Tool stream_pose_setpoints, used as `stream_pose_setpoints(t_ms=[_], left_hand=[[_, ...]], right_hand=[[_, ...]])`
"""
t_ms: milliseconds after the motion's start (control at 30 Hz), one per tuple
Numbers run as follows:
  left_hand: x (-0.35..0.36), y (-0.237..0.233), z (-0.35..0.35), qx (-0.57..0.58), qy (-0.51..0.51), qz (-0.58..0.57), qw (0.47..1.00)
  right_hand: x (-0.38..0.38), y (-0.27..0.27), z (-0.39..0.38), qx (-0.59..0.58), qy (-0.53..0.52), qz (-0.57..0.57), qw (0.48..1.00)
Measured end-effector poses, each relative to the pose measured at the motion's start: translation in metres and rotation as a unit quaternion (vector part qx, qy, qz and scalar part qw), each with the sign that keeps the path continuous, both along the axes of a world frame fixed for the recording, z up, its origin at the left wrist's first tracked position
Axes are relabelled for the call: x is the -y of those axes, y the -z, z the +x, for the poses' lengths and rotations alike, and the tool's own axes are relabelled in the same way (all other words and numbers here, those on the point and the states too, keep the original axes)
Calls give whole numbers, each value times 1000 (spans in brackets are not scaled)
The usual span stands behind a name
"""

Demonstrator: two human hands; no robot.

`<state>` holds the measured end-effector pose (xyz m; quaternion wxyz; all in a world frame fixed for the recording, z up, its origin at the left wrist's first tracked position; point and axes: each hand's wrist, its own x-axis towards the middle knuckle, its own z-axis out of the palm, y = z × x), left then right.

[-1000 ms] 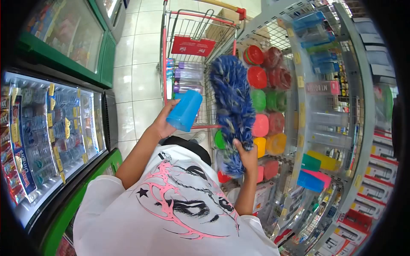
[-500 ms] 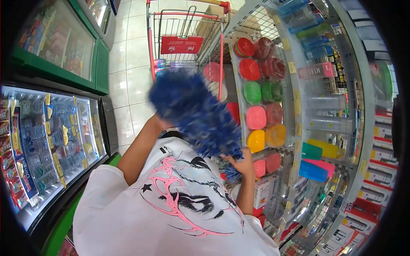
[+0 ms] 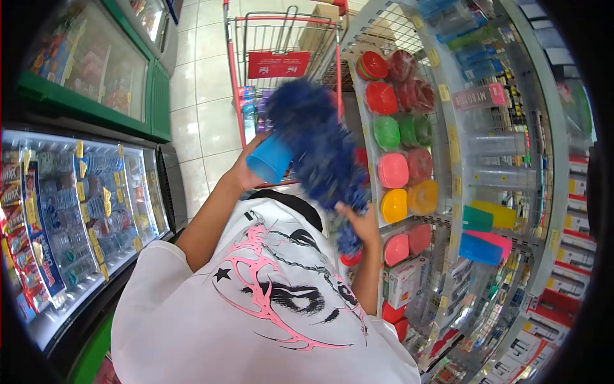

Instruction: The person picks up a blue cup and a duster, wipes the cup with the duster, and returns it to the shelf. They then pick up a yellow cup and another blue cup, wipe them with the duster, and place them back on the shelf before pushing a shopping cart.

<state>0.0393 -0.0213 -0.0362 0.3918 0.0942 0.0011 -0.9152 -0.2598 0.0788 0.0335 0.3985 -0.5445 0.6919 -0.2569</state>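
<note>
A blue plastic cup [image 3: 268,160] is tilted in my left hand [image 3: 243,171], whose fingers wrap round its left side. My right hand [image 3: 362,224] is closed on a fluffy dark blue duster [image 3: 313,144] near its lower end. The duster's long, blurred head slants up and left from that hand and overlaps the cup's right edge. No handle of the duster shows. Both hands are in front of my chest, with a red-framed shopping cart [image 3: 279,64] just beyond them.
Stacked coloured bowls [image 3: 393,169] line the shelf on the right. Cups, including a blue tumbler [image 3: 481,248], fill the rack past it. On the left stand a lit display case [image 3: 96,198] and a green-framed freezer [image 3: 86,121]. White floor tiles [image 3: 211,121] run between.
The duster has swung to the right and off my left hand, so the blue cup in it now shows. My right hand is still on the duster.
</note>
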Motion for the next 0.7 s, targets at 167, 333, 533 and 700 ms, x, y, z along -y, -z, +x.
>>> stream_pose_setpoints(t_ms=[167, 333, 533, 700], left_hand=[[-19, -15, 27, 186, -127, 36, 974], [-42, 8, 67, 323, -136, 37, 936], [-60, 19, 78, 385, -138, 48, 911], [-63, 16, 77, 389, -157, 60, 906]], right_hand=[[75, 22, 1, 85, 112, 9, 990], [138, 111, -18, -51, 74, 151, 984], [163, 148, 4, -36, 0, 81, 996], [133, 150, 17, -214, -150, 3, 965]])
